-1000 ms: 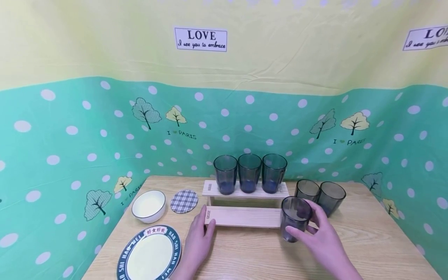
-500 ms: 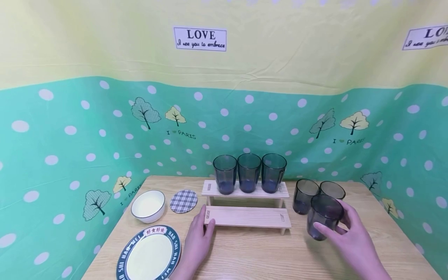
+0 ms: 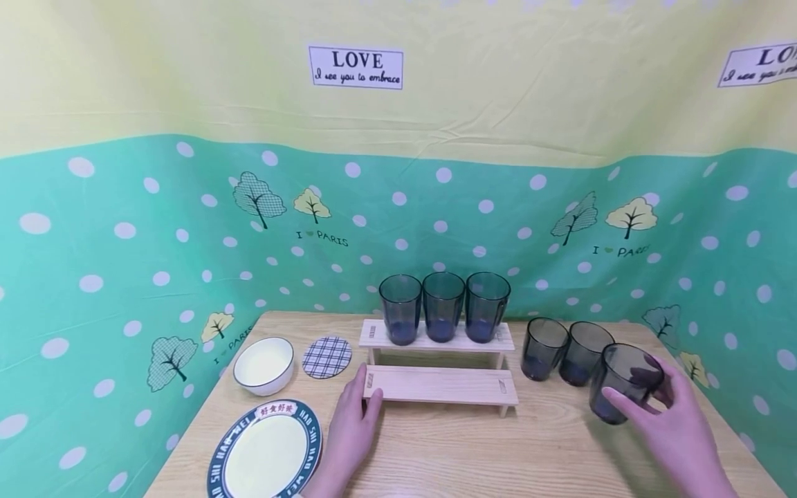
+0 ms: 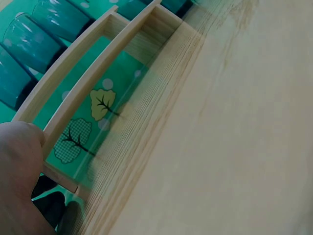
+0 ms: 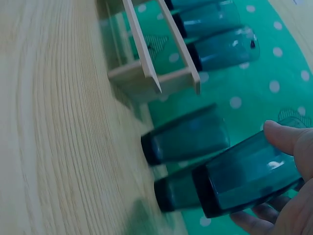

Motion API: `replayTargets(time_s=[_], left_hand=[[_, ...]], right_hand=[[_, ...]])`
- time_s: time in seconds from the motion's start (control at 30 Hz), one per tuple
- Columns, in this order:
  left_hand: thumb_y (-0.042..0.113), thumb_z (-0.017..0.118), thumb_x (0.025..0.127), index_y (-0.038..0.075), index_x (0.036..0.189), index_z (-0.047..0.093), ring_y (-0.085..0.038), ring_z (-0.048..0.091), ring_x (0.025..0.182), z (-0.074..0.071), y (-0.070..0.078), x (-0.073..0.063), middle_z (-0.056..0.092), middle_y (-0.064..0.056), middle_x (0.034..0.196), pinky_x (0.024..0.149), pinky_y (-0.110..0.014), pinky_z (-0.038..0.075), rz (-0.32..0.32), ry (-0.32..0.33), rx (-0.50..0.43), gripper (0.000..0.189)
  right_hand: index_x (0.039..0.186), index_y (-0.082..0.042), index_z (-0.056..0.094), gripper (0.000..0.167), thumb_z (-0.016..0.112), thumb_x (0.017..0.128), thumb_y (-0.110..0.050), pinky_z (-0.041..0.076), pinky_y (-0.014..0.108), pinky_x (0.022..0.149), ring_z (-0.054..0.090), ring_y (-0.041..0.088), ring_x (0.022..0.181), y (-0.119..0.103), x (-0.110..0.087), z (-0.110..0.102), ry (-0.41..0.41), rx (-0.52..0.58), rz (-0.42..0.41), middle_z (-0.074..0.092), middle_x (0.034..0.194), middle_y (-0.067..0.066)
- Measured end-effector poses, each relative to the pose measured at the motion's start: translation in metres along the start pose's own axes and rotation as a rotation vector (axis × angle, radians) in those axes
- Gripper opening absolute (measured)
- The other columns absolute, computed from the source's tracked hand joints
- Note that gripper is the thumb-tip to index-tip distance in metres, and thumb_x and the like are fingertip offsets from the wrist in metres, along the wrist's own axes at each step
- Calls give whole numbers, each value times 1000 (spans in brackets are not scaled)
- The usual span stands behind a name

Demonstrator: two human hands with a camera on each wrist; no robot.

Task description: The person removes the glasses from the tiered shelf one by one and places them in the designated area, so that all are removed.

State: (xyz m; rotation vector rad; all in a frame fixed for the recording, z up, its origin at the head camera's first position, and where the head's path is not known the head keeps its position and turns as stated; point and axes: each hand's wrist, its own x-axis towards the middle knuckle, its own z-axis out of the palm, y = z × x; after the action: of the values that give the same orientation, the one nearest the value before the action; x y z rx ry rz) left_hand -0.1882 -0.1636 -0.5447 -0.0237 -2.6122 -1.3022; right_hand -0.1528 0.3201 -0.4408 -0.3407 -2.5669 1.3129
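Observation:
My right hand (image 3: 675, 415) grips a smoky dark drinking glass (image 3: 616, 391), thumb on the near side and fingers behind. The glass is held slightly tilted above the table's right part, its base off the wood in the right wrist view. Just left of it, two similar glasses (image 3: 544, 349) stand side by side on the table. With thumb and fingers, my left hand (image 3: 351, 425) holds the left end of a two-tier wooden rack (image 3: 436, 384). The rack's lower shelf is bare; three bluish glasses (image 3: 443, 309) stand upright in a row on the upper one.
At the left are a white bowl (image 3: 264, 365), a round plaid coaster (image 3: 326, 357) and a plate (image 3: 264, 456) with a dark lettered rim. A dotted green and yellow curtain (image 3: 436, 221) hangs behind and along the sides of the wooden table (image 3: 461, 456).
My right hand has carried its glass rightward, from the right end of the lower shelf past the two standing glasses, which now show more fully. My left hand stays on the rack.

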Motion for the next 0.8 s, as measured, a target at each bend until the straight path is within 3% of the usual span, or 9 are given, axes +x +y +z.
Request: replayTargets(time_s=[0.1,0.17,0.2,0.3,0.37,0.5,0.53,0.6,0.8], left_hand=[[41,56,117,3,172,34,-48,43,154,-1,1,0,46,-27,166,126,-66,37,0,5,5,71],[41,56,117,3,172,33,-48,43,154,-1,1,0,46,-27,166,126,-66,37,-4,4,7,71],[41,56,117,4,173,33,-47,42,155,-1,2,0,46,-26,167,126,-65,36,-14,-1,6,71],[40,57,117,4,173,32,-46,42,156,-1,2,0,45,-26,168,127,-65,35,-21,-9,7,71],[40,57,117,5,173,31,-45,41,156,-1,1,0,44,-25,169,128,-64,35,-31,-15,10,71],[42,56,117,5,174,31,-45,41,156,0,0,-1,44,-25,169,128,-64,35,-38,-18,16,72],[42,55,117,5,174,31,-45,41,157,0,0,-1,44,-25,169,128,-64,34,-39,-18,16,72],[42,55,117,5,174,31,-45,41,157,0,0,-1,45,-25,169,128,-64,34,-38,-19,16,72],[41,55,117,5,173,32,-46,42,156,0,1,-1,45,-26,168,127,-65,35,-33,-18,14,71]], right_hand=[[176,-1,10,118,84,98,-50,47,1,73,54,27,131,8,7,-6,15,4,24,50,151,24],[176,-3,8,118,82,99,-52,44,1,72,48,44,142,12,11,-9,24,5,45,49,153,25],[176,-3,7,118,82,99,-54,47,3,82,44,51,144,13,13,-10,30,4,56,48,155,26],[176,-4,9,117,79,100,-57,46,18,108,41,55,149,15,19,-13,51,-13,84,46,159,27],[176,-3,8,117,78,100,-58,46,19,108,39,56,151,18,23,-15,60,-17,89,44,162,29],[176,-1,1,122,77,100,-61,50,50,116,32,60,154,22,34,-18,57,-13,120,34,167,37],[175,-1,0,123,76,100,-61,50,51,116,31,60,155,24,36,-18,57,-11,129,32,168,39],[175,-1,-4,126,76,100,-62,37,77,116,28,62,155,25,41,-19,56,-1,155,25,170,42],[174,1,-4,126,78,100,-59,42,73,112,32,63,152,34,55,-17,79,9,151,28,168,43]])
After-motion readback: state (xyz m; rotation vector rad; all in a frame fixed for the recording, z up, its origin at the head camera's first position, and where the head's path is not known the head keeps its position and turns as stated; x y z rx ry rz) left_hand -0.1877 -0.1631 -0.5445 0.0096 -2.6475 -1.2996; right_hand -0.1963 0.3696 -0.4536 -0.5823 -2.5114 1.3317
